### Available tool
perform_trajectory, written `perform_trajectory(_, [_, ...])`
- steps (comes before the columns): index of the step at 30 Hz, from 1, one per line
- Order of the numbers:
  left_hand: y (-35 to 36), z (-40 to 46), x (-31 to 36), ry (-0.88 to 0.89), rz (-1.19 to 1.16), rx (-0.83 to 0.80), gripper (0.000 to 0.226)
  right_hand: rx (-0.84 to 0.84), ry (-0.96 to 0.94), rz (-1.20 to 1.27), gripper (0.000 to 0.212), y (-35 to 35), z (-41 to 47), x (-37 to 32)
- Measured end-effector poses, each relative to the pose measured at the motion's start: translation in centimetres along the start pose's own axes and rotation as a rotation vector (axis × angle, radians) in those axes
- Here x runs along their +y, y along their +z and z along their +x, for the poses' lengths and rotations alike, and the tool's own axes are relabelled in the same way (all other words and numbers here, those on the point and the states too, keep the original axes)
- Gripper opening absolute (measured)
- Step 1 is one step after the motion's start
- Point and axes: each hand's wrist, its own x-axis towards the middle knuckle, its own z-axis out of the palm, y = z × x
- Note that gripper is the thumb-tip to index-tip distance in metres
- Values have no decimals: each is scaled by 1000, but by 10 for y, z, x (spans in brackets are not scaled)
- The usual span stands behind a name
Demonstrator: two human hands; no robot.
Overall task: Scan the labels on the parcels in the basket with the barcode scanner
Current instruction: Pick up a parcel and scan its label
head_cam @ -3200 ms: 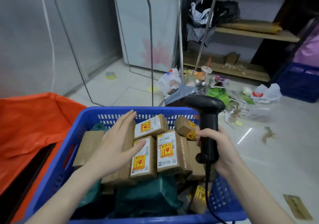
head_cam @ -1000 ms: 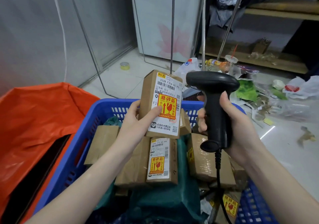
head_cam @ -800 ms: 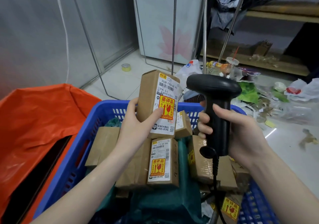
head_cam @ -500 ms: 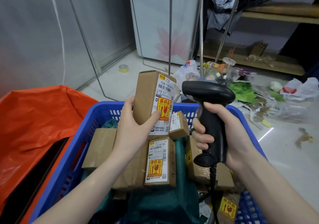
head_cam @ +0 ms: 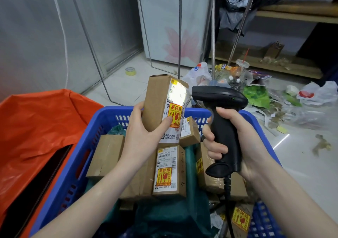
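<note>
My left hand (head_cam: 144,137) holds a brown cardboard parcel (head_cam: 157,105) upright above the blue basket (head_cam: 76,164). Its white label with a yellow fragile sticker faces right, and a bright patch of light covers the label's top. My right hand (head_cam: 236,142) grips the black barcode scanner (head_cam: 223,127), whose head points left at that label from a short distance. Its cable hangs down into the basket. Several more brown labelled parcels (head_cam: 169,171) and dark green bags (head_cam: 170,215) lie in the basket.
An orange bag (head_cam: 36,127) lies open left of the basket. Litter, plastic bags and bottles (head_cam: 256,87) cover the floor behind and to the right. Metal rods (head_cam: 180,27) stand upright behind the basket. A tape roll (head_cam: 130,71) lies on the tiles.
My left hand lifted a parcel out of the basket and turned its label toward the scanner. The scanner moved close to it, and a bright light now falls on the label.
</note>
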Motion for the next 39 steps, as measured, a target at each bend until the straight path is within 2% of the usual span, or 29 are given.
perform_trajectory(16, [0, 1, -2, -13, 12, -4, 59, -33, -3, -49, 31, -1, -1, -1])
perform_trajectory(24, [0, 3, -6, -42, 7, 6, 58, -42, 19, -141, 39, -2, -2, -2])
perform_trajectory(33, [-1, 4, -5, -51, -2, 21, 57, -41, -33, -98, 28, 0, -3, -4])
perform_trajectory(39, [-1, 5, -7, -54, -9, 18, 57, -40, -21, -105, 32, -3, -3, -3])
